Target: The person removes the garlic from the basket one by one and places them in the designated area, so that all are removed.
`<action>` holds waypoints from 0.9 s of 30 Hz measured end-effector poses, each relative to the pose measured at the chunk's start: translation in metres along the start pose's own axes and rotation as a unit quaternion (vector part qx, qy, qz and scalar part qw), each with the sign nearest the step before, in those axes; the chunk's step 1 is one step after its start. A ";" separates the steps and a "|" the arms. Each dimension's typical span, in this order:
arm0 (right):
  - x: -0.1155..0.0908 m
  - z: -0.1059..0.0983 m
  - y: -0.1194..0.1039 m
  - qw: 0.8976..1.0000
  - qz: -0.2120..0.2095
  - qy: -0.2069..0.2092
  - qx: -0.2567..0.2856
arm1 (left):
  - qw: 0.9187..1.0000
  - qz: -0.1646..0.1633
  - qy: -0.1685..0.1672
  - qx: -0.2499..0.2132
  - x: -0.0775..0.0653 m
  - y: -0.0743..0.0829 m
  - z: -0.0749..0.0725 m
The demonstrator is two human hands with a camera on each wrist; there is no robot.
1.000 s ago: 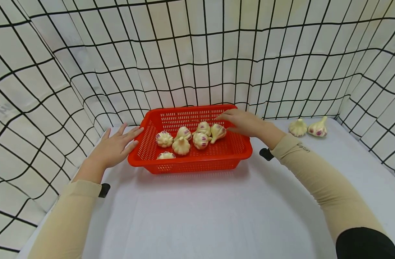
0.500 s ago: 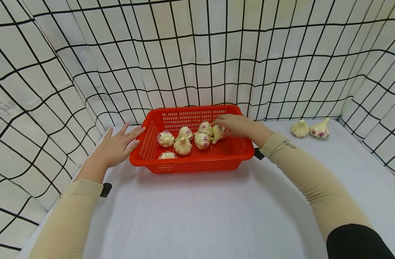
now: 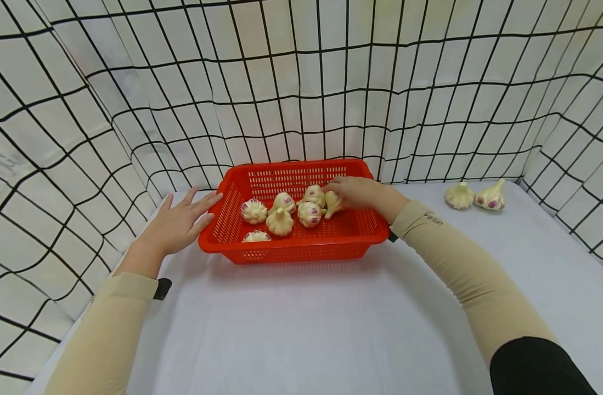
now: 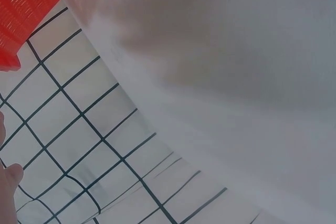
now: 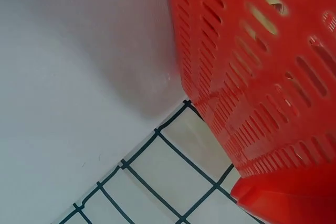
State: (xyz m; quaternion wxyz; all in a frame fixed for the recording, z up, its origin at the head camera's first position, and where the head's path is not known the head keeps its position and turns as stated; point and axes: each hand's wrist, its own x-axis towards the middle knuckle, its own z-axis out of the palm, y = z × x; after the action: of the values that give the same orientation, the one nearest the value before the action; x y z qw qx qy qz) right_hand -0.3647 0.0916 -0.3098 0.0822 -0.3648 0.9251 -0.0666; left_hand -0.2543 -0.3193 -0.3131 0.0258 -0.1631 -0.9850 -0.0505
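Left hand [image 3: 180, 224]: grip wide, at the red basket [image 3: 291, 246].
Right hand [image 3: 362, 193]: grip curled round a garlic [image 3: 333, 204], I believe; the thumb is hidden.

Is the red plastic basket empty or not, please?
Not empty: several whitish, purple-marked garlic bulbs lie inside the red slotted plastic basket.

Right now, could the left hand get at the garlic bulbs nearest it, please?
Likely yes: the left hand is at the left end of the basket, whose open top leaves those garlic bulbs uncovered.
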 end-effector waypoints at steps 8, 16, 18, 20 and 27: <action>-0.003 -0.001 0.000 1.000 -0.003 -0.009 -0.011 | 1.000 -0.002 0.002 -0.002 0.001 0.000 0.001; -0.005 -0.001 0.000 1.000 -0.006 -0.008 -0.030 | 1.000 0.000 0.000 -0.003 0.001 0.000 0.001; -0.005 -0.001 0.000 0.999 -0.019 0.001 -0.030 | 1.000 0.002 0.000 -0.005 0.000 0.001 0.001; -0.005 0.000 0.001 0.999 -0.035 0.008 -0.031 | 1.000 0.004 0.001 -0.008 -0.001 0.001 0.001; -0.005 0.001 0.001 0.998 -0.062 0.016 -0.022 | 1.000 0.002 0.004 -0.011 -0.001 0.002 0.001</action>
State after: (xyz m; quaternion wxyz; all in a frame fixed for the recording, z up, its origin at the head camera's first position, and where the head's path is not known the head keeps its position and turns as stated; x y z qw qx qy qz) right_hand -0.3621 0.0957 -0.3106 0.0549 -0.4225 0.9029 -0.0567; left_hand -0.2529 -0.3178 -0.3143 0.0279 -0.1654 -0.9839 -0.0618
